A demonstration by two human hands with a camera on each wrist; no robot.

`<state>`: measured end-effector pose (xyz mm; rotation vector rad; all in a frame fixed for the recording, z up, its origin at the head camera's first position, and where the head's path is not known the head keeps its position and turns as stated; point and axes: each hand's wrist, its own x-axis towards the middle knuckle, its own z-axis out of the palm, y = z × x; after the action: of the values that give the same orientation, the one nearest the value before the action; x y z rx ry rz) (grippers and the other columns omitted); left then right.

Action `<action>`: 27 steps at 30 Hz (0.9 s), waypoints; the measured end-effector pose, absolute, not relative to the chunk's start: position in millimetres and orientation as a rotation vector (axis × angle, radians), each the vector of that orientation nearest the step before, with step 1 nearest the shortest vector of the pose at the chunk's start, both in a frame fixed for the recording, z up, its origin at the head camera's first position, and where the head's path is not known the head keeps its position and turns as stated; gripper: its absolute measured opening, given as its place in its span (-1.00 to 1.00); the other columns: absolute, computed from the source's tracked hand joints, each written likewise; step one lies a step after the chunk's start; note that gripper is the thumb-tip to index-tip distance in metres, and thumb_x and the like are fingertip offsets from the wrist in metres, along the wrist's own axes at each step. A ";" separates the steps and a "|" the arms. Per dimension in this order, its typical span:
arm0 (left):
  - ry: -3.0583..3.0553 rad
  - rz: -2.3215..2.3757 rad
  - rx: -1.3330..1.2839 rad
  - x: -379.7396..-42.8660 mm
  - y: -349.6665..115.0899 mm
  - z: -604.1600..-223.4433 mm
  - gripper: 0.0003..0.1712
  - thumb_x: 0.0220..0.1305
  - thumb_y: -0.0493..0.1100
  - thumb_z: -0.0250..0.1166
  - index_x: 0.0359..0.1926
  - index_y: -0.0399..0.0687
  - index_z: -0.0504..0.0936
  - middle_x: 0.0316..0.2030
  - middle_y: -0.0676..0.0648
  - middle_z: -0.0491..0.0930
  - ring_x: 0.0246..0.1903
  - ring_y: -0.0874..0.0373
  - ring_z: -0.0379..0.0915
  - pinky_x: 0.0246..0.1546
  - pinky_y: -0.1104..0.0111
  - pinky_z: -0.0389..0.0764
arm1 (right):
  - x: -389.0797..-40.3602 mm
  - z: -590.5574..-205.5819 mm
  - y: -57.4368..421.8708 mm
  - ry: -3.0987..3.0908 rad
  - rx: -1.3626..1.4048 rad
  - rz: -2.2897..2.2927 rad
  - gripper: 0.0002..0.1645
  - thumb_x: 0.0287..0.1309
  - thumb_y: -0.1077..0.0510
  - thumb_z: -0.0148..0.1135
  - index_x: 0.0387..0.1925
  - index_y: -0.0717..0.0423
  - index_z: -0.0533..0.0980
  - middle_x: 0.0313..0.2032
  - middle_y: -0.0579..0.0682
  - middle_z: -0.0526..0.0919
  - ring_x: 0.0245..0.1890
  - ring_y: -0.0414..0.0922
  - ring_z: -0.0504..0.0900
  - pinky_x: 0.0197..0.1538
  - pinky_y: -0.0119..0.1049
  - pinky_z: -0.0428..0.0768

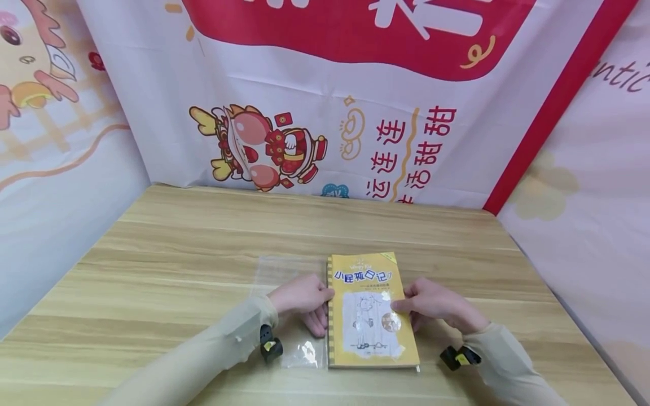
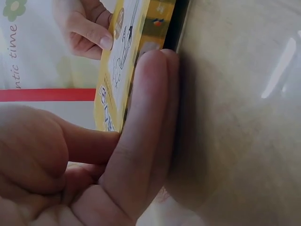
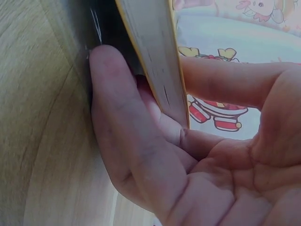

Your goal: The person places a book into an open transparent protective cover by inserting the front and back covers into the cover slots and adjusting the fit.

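A yellow paperback book (image 1: 361, 282), with blue title characters and a white drawing panel, lies face up between both hands. My left hand (image 1: 306, 301) holds it at the striped spine; in the left wrist view the thumb meets the cover's edge and the fingers lie long against the spine (image 2: 153, 23). My right hand (image 1: 431, 304) grips the opposite edge, its thumb on the cover and its fingers beneath, beside the page block (image 3: 155, 52). A clear plastic sheet (image 1: 304, 352) extends from the book's left side, partly under my left hand.
The wood-grain table (image 1: 178, 270) carries the book and sheet. A printed white and red cloth (image 1: 315, 67) hangs behind its far edge, with more printed cloth at both sides. Black wrist straps (image 1: 271, 344) sit over both sleeves.
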<state>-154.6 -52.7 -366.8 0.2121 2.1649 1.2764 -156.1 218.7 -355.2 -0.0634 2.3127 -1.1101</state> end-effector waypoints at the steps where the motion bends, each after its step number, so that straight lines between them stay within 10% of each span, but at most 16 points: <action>1: 2.170 1.265 0.218 -154.8 -52.6 -366.5 -0.56 0.47 -0.09 -0.01 -0.43 -0.33 0.55 -0.57 -0.26 0.59 -0.64 0.00 0.60 -0.56 0.29 0.61 | -156.0 -355.6 218.6 2.313 -0.062 -1.110 -0.76 0.18 0.14 0.24 -0.24 0.26 0.54 -0.42 0.06 0.66 -0.48 -0.01 0.65 -0.37 -0.18 0.62; 27: 2.268 1.124 0.217 -159.2 -48.5 -361.0 -0.56 0.46 -0.14 -0.03 -0.47 -0.36 0.53 -0.61 -0.26 0.58 -0.69 0.00 0.58 -0.65 0.31 0.59 | -158.4 -355.8 216.3 2.321 -0.054 -1.098 -0.76 0.20 0.12 0.23 -0.22 0.24 0.55 -0.43 0.06 0.66 -0.51 -0.01 0.65 -0.40 -0.19 0.62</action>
<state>-159.2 -48.5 -361.0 0.2168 2.2681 1.1241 -158.4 216.3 -355.8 -0.0541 2.3209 -1.0979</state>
